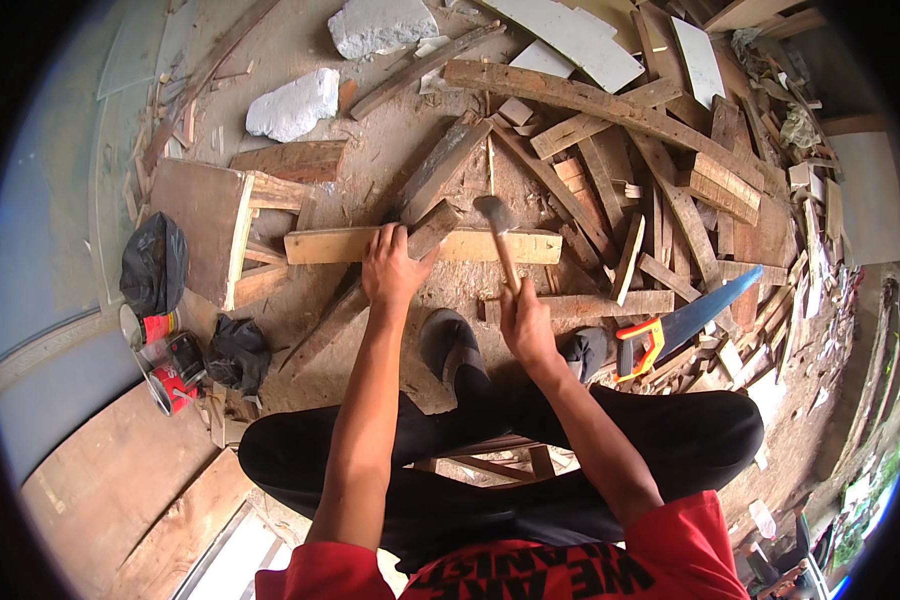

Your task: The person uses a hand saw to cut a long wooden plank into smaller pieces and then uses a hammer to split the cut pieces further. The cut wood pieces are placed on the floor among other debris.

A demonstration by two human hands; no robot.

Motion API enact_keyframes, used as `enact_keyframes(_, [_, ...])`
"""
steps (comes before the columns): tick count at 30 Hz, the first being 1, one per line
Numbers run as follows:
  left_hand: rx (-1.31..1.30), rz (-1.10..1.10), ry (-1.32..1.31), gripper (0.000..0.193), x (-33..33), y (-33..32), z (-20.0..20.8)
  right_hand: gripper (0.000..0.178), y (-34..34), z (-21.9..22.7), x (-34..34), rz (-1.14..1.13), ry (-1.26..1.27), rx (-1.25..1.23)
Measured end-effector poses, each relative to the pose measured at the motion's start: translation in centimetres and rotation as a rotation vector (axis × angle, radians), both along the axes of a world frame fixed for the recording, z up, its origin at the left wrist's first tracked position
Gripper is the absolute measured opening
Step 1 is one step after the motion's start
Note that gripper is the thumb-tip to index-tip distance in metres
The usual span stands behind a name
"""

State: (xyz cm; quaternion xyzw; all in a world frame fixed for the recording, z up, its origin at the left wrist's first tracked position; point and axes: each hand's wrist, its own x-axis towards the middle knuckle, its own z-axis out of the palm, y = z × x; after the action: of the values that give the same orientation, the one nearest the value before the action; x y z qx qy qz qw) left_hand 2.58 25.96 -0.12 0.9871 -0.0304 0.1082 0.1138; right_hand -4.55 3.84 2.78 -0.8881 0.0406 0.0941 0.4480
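My right hand is closed round the wooden handle of a hammer. The hammer's dark metal head hangs over the right part of a pale wooden plank, which lies crosswise in front of me. My left hand grips the plank near its middle, fingers over the far edge. Its thumb lies against a darker wooden block that sits slantwise across the plank. Beneath the plank a long dark beam runs at an angle, partly hidden by my left hand and the plank.
A handsaw with an orange and black handle lies right of my foot. Scrap timber is heaped at the far right. White rubble chunks lie at the far left. A wooden box-like piece, black bags and red cans stand left.
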Motion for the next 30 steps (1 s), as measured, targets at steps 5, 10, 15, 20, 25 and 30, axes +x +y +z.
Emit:
enact_keyframes(5, [0.004,0.015,0.001,0.055,-0.2,-0.5,0.0,0.026,-1.0,-1.3,0.1,-0.024,-0.129,0.137])
enact_keyframes(10, [0.002,0.009,-0.027,0.055,0.0,0.0,0.0,0.023,-0.7,0.6,1.2,0.008,-0.032,0.109])
enact_keyframes(15, [0.021,0.034,0.008,0.055,0.3,-0.4,-0.1,0.024,0.0,-0.1,0.4,-0.018,0.08,0.12])
enact_keyframes(20, [0.028,0.022,-0.024,0.056,-0.1,0.1,-0.5,0.021,0.0,1.6,1.1,-0.078,-0.082,0.186])
enact_keyframes(25, [0.014,0.036,-0.002,0.055,0.0,-0.5,-0.1,0.021,-0.3,0.9,1.0,-0.044,0.069,0.116])
enact_keyframes(30, [0.053,0.033,-0.012,0.056,0.7,-0.6,0.0,0.02,-0.2,-0.1,0.7,-0.1,-0.124,0.191])
